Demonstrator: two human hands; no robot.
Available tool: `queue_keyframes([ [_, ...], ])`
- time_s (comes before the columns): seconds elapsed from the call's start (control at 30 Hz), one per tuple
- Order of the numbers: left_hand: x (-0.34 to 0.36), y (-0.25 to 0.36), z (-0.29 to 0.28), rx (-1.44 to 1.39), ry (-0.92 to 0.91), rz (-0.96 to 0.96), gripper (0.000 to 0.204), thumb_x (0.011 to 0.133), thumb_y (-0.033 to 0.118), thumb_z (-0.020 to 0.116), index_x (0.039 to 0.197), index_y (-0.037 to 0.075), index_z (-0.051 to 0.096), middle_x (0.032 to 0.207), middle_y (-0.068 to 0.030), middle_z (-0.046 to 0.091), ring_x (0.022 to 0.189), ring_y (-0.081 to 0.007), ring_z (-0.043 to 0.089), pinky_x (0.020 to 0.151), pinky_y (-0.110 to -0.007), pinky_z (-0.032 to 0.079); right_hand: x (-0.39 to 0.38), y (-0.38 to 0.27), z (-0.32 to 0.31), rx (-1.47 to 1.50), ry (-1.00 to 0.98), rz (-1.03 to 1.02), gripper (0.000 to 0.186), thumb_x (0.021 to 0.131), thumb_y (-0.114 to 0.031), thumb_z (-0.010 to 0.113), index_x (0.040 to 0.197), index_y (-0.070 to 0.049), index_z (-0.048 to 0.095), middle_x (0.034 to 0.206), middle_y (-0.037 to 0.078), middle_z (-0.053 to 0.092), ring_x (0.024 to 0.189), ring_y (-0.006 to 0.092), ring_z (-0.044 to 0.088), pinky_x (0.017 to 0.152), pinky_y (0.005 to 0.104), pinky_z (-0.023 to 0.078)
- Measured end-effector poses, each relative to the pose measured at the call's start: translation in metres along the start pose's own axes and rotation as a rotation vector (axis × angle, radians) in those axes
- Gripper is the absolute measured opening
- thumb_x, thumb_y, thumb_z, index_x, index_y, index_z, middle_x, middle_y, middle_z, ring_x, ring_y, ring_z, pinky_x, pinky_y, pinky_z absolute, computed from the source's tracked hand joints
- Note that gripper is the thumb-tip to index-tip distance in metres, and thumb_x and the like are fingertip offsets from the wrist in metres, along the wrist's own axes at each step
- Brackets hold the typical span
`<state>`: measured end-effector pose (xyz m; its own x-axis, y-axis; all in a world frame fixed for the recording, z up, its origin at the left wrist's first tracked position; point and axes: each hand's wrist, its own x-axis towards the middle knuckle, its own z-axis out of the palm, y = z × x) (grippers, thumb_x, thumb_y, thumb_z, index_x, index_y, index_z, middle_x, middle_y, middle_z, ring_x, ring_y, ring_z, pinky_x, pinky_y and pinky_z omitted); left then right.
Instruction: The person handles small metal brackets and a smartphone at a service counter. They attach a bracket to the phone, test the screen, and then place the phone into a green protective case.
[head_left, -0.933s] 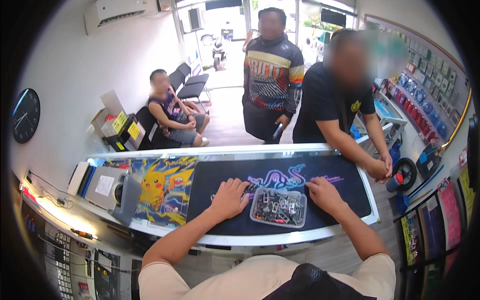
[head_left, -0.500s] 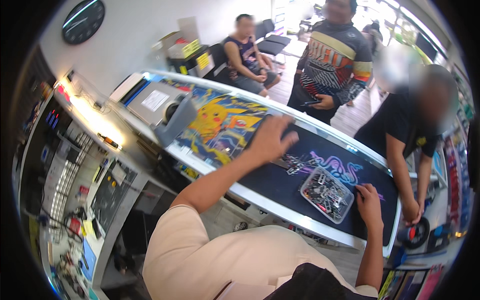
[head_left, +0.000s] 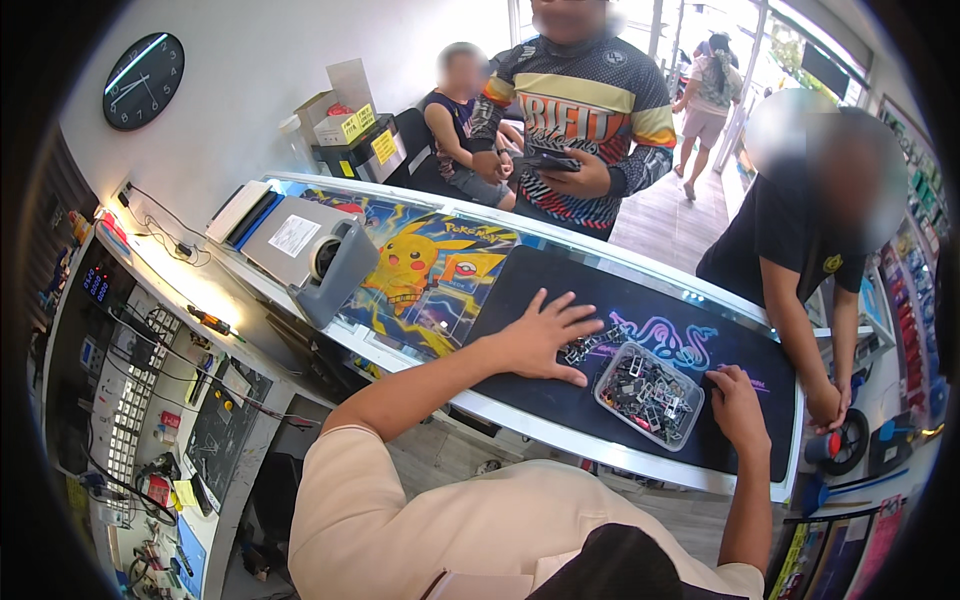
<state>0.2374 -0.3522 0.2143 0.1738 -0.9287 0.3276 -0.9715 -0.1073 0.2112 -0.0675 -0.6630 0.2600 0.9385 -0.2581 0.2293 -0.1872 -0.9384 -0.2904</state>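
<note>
My left hand (head_left: 548, 338) lies over the dark desk mat (head_left: 520, 285) with its fingers spread and nothing in its grip. Beside its fingertips is a loose heap of small metal parts (head_left: 585, 346), partly covered by the hand. A clear plastic tub (head_left: 670, 443) stands to the right of the heap, filled with many small black and silver parts (head_left: 648, 388). On the tub's right, my right hand (head_left: 740, 405) rests on the mat with its fingers curled together; whether a small part is between them is hidden.
A colourful cartoon mat (head_left: 410, 265) and a grey machine (head_left: 340, 275) occupy the counter's left. Across the counter, one person (head_left: 580, 110) stands holding a phone, and another (head_left: 800, 220) leans at the right. Someone sits behind (head_left: 462, 130). A cluttered workbench (head_left: 215, 440) is at my left.
My left hand has come down and nearer me, onto the mat beside the parts. My right hand stays by the tub. The standing person now has both hands at the phone.
</note>
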Motion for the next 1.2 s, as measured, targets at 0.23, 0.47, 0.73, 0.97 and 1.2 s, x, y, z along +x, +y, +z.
queue_keyframes([
  [0.23,0.020,0.008,0.009,-0.140,0.058,0.129,0.048,0.096,0.043,0.068,0.129,0.008,0.065,0.131,-0.0147,0.060,0.123,-0.0318,0.056,0.104,-0.048,0.045,0.007,0.003,0.007,0.109,-0.048,0.223,0.032,0.091,0.002,0.069,0.123,0.000,0.068,0.113,0.019,0.063,0.110,0.0385,0.064,0.099,0.0459,0.053],
  [0.47,0.033,0.037,0.027,0.052,0.166,0.003,0.047,0.094,0.043,0.069,0.119,0.003,0.066,0.118,-0.0154,0.061,0.111,-0.0319,0.057,0.093,-0.044,0.046,0.001,-0.001,-0.002,0.096,-0.058,0.145,0.032,0.089,0.001,0.070,0.120,0.001,0.066,0.103,0.016,0.061,0.095,0.0332,0.062,0.088,0.0428,0.052],
  [0.73,0.040,0.028,0.037,0.099,0.199,0.001,0.034,0.094,0.039,0.072,0.088,0.007,0.064,0.086,-0.0119,0.063,0.087,-0.0319,0.063,0.076,-0.044,0.051,0.011,-0.005,0.000,0.268,-0.175,0.397,0.034,0.085,0.000,0.073,0.117,0.003,0.064,0.093,0.011,0.058,0.086,0.0252,0.059,0.084,0.0375,0.052],
  [0.97,0.044,0.020,0.028,0.005,0.205,-0.027,0.033,0.095,0.038,0.072,0.082,0.008,0.065,0.078,-0.0126,0.064,0.077,-0.0336,0.066,0.070,-0.048,0.053,-0.001,-0.006,0.012,0.152,0.010,0.306,0.032,0.086,0.000,0.073,0.117,0.002,0.064,0.097,0.013,0.061,0.090,0.0262,0.063,0.086,0.0377,0.053],
  [1.2,0.044,0.019,0.018,-0.097,0.201,0.014,0.035,0.098,0.037,0.071,0.076,0.011,0.064,0.067,-0.0087,0.064,0.068,-0.0330,0.067,0.064,-0.047,0.053,-0.016,0.017,0.020,0.538,0.041,0.373,0.025,0.096,0.006,0.069,0.120,0.000,0.070,0.097,0.003,0.071,0.088,0.0116,0.066,0.082,0.0272,0.053],
])
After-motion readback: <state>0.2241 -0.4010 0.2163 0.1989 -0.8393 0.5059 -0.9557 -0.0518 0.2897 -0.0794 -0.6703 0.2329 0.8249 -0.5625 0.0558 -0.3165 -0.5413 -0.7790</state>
